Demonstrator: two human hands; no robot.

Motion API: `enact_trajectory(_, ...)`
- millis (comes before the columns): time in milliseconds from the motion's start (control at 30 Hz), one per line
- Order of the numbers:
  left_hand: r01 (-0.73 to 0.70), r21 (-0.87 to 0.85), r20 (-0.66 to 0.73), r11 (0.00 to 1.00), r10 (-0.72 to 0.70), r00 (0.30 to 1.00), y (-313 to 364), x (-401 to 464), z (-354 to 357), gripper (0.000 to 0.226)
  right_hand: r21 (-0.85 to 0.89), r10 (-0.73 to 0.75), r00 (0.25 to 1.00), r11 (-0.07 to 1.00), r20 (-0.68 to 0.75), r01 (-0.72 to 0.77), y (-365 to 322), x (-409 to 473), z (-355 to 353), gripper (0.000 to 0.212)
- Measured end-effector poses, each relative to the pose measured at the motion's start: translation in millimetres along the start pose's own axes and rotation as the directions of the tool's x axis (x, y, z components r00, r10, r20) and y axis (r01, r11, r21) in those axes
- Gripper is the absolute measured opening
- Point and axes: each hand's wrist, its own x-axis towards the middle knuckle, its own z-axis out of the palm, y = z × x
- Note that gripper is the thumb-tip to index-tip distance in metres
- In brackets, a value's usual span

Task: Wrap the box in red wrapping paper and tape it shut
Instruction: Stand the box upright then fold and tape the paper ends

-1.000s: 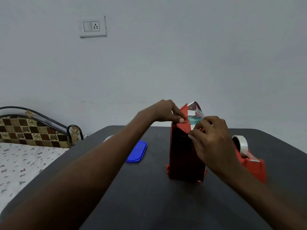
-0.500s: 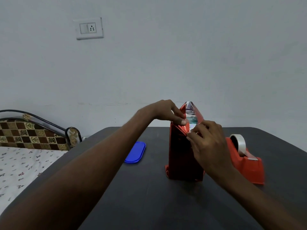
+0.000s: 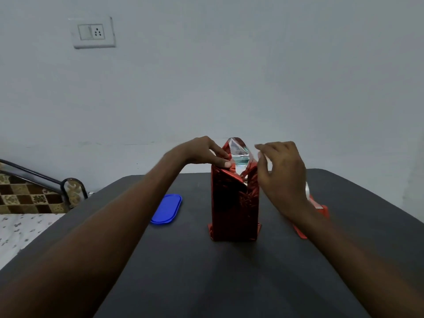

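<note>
At table (image 3: 229, 283) centre, box (image 3: 235, 203) standing upright. L hand (image 3: 206, 154) pinching top paper flap (image 3: 226, 166); R hand (image 3: 280, 171) fingers loosely curled, holding nothing. Risk: flap springing open, box tipping.

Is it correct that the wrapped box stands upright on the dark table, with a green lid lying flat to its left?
Not quite: the lid is blue, not green, as the head view shows. The rest holds: the wrapped box stands upright on the dark table, and the lid lies flat to its left.
</note>
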Motion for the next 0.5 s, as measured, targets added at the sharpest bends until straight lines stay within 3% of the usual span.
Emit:
enact_trajectory(100, -0.012, -0.044, -0.001, 0.999, 0.012, 1.000, 1, 0, 1, 0.042, -0.027, 0.252, 0.964, 0.968, 0.082, -0.250, 25, 3, 0, 0.026)
enact_trajectory(200, -0.023, -0.047, 0.003, 0.999, 0.023, 1.000, 1, 1, 2, 0.042, -0.226, 0.461, 0.841, 0.884, 0.284, -0.408, 58, 1, 0, 0.021)
enact_trajectory(300, -0.033, -0.069, 0.021, 0.997, 0.034, 0.999, 0, 0, 1, 0.064, -0.456, 0.582, 0.708, 0.797, 0.400, -0.396, 80, -7, -10, 0.007)
enact_trajectory(367, -0.045, -0.098, 0.025, 0.994, 0.047, 0.999, -2, 0, 1, 0.087, -0.549, 0.622, 0.663, 0.753, 0.417, -0.362, 90, -13, -19, 0.008)
enact_trajectory(500, -0.059, -0.132, 0.019, 0.989, 0.062, 0.998, -4, -1, 3, 0.090, -0.613, 0.675, 0.611, 0.703, 0.414, -0.360, 107, -22, -30, 0.023)
